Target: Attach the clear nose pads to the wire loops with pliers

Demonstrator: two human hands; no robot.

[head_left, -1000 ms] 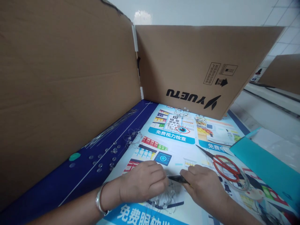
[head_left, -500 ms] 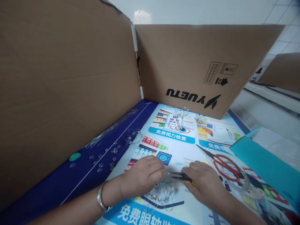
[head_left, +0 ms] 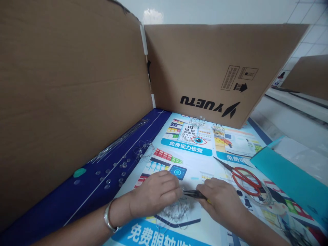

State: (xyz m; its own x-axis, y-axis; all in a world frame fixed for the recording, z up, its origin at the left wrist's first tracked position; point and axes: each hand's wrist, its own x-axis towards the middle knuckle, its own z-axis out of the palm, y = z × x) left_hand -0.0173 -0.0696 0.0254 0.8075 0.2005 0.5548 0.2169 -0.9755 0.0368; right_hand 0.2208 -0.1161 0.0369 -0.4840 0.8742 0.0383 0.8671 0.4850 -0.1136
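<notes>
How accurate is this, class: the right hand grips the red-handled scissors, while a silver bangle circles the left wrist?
Not quite: the right hand grips the pliers, not the red-handled scissors, which lie on the printed sheet. The head view shows this. A silver bangle does circle the left wrist.

I work in dim, cool light. Glare whitens a patch of the far pale surface (head_left: 205, 10); shade dulls the left cardboard panel (head_left: 77, 85). Fine wires (head_left: 176, 210) near my left hand (head_left: 157, 191) look soft, and the far right edge smears.
</notes>
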